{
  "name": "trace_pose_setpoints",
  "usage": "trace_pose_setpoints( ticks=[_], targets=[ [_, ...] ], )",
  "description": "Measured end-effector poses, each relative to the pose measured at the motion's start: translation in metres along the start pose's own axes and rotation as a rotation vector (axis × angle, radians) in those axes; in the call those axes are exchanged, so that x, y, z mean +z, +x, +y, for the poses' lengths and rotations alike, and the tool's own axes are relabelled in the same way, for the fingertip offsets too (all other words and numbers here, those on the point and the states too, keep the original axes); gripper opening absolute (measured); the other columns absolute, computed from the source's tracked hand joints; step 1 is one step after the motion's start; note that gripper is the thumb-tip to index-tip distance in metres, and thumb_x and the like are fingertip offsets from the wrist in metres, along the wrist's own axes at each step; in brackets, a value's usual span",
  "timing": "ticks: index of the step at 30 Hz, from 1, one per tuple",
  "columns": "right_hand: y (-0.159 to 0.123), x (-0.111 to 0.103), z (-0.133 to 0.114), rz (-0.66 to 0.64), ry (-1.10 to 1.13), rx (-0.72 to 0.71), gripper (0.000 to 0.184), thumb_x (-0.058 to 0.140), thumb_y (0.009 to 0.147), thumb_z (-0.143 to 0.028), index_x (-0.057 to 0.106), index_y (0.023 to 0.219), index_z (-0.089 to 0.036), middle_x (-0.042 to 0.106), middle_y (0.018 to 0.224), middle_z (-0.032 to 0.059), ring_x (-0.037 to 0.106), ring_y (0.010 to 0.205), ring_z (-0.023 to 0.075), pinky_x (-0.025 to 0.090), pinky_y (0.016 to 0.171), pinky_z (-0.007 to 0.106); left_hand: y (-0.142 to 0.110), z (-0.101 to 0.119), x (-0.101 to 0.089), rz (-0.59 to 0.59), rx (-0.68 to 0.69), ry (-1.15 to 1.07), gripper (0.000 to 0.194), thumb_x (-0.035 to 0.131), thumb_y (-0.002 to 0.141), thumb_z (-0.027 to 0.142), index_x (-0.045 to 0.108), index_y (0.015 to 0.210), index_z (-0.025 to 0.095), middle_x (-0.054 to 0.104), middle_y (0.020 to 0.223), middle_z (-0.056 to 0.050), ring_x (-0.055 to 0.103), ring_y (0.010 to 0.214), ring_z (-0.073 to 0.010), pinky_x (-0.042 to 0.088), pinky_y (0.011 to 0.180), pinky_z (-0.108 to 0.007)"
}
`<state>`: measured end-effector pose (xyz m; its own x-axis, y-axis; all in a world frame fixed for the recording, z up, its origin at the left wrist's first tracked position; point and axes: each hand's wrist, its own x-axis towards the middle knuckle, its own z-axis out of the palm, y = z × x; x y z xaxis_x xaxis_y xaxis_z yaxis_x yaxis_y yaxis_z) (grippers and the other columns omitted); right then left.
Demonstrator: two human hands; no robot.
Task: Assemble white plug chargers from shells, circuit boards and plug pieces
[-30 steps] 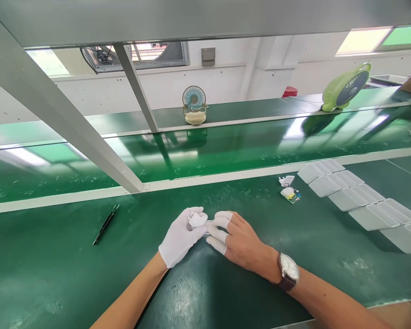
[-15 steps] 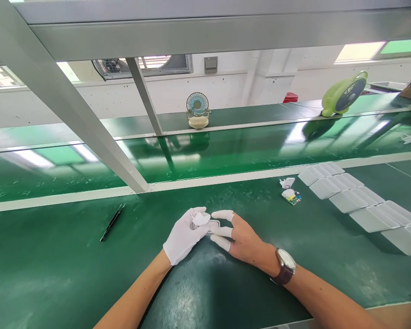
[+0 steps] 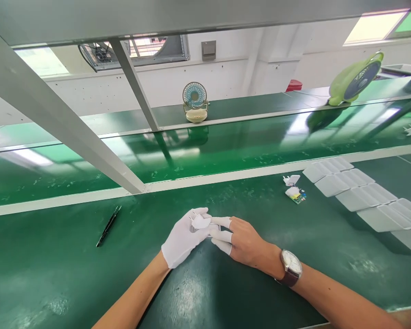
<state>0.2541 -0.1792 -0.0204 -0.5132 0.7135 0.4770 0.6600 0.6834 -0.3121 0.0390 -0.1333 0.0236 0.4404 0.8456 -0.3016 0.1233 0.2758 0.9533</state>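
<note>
My left hand point(image 3: 183, 240), in a white glove, is closed round a small white plastic plug part point(image 3: 200, 222) just above the green bench top. My right hand point(image 3: 245, 241), bare but for white finger cots and with a wristwatch on its wrist, pinches the same part from the right with its fingertips. Both hands meet at the middle of the bench, close to the near edge.
Black tweezers point(image 3: 108, 225) lie to the left. A small circuit board point(image 3: 295, 194) and a white plug piece point(image 3: 291, 180) lie to the right, beside a row of white plastic covers point(image 3: 359, 196). A metal frame post point(image 3: 65, 125) slants across. Two small fans point(image 3: 194, 103) stand beyond the conveyor.
The hands have stayed together on the white part, with my right fingers drawn in closer to it. The view has shifted slightly.
</note>
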Motion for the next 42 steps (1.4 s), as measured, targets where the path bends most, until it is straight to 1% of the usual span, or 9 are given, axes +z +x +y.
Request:
trace_pose_setpoints(
  ticks=[5,9,20,22,24,27,30,35,42],
  targets=[
    [0.002,0.004,0.0,0.116,0.039,-0.025,0.02,0.062,0.097,-0.026,0.07,0.116,-0.028,0.068,0.13,0.0085,0.069,0.097,0.02,0.057,0.08,0.036,-0.003,-0.002,0.002,0.022,0.02,0.019,0.064,0.08,0.078,0.044,0.057,0.132,0.019,0.069,0.121,-0.01,0.066,0.099,-0.0204,0.053,0.083,-0.034],
    [0.002,0.007,-0.001,0.122,0.017,-0.034,0.019,0.061,0.097,-0.025,0.071,0.113,-0.027,0.066,0.131,0.0094,0.069,0.093,0.0194,0.058,0.08,0.036,-0.006,-0.005,0.004,0.044,0.039,0.028,0.064,0.079,0.078,0.048,0.059,0.131,0.019,0.069,0.125,-0.011,0.066,0.109,-0.0224,0.052,0.091,-0.035],
    [0.007,0.001,-0.006,0.099,0.118,0.031,0.036,0.06,0.098,-0.023,0.061,0.134,-0.03,0.065,0.136,0.0075,0.07,0.106,0.0196,0.059,0.092,0.036,-0.005,-0.006,0.0,0.031,0.127,0.063,0.062,0.079,0.078,0.043,0.057,0.13,0.018,0.068,0.119,-0.01,0.066,0.102,-0.0213,0.053,0.089,-0.036],
    [0.006,0.001,-0.004,0.119,0.105,0.058,0.038,0.061,0.099,-0.023,0.059,0.136,-0.031,0.065,0.136,0.0067,0.069,0.11,0.02,0.059,0.095,0.038,-0.005,-0.007,-0.003,0.103,0.173,0.18,0.066,0.079,0.074,0.035,0.053,0.134,0.021,0.067,0.116,-0.007,0.064,0.09,-0.0181,0.054,0.083,-0.036],
    [0.006,0.0,-0.002,0.134,0.089,0.09,0.039,0.06,0.099,-0.022,0.059,0.137,-0.031,0.065,0.136,0.0061,0.067,0.114,0.0201,0.058,0.098,0.039,-0.007,-0.011,-0.007,0.282,0.256,0.387,0.064,0.081,0.069,0.029,0.055,0.127,0.023,0.064,0.111,-0.004,0.06,0.082,-0.0165,0.053,0.078,-0.036],
    [0.005,-0.003,0.0,0.177,0.054,0.105,0.037,0.061,0.098,-0.021,0.061,0.134,-0.029,0.064,0.135,0.0079,0.065,0.117,0.0218,0.057,0.099,0.041,-0.014,-0.016,-0.012,0.488,0.43,0.712,0.036,0.082,0.069,0.031,0.063,0.099,0.023,0.062,0.101,-0.003,0.059,0.084,-0.0196,0.051,0.079,-0.037],
    [0.004,-0.007,0.0,0.228,-0.019,0.061,0.042,0.065,0.095,-0.021,0.059,0.136,-0.025,0.066,0.125,0.0107,0.063,0.114,0.0252,0.058,0.096,0.045,-0.021,-0.016,-0.011,0.395,0.56,0.999,0.016,0.074,0.083,0.039,0.068,0.091,0.026,0.064,0.093,-0.003,0.06,0.089,-0.0233,0.048,0.079,-0.038],
    [-0.001,-0.005,-0.004,0.226,-0.144,-0.056,0.04,0.062,0.091,-0.01,0.065,0.128,-0.024,0.069,0.115,0.0109,0.062,0.101,0.0273,0.059,0.088,0.049,-0.019,-0.01,0.004,0.125,0.551,1.285,0.023,0.051,0.099,0.035,0.067,0.11,0.024,0.067,0.093,-0.007,0.059,0.088,-0.0255,0.045,0.079,-0.041],
    [-0.001,-0.005,-0.008,0.173,-0.262,-0.102,0.039,0.057,0.084,-0.005,0.068,0.12,-0.016,0.066,0.119,0.015,0.057,0.096,0.0285,0.057,0.092,0.051,-0.015,-0.01,0.014,0.111,0.56,1.37,0.022,0.045,0.1,0.027,0.063,0.109,0.02,0.065,0.093,-0.009,0.058,0.083,-0.025,0.044,0.078,-0.041]
  ],
)
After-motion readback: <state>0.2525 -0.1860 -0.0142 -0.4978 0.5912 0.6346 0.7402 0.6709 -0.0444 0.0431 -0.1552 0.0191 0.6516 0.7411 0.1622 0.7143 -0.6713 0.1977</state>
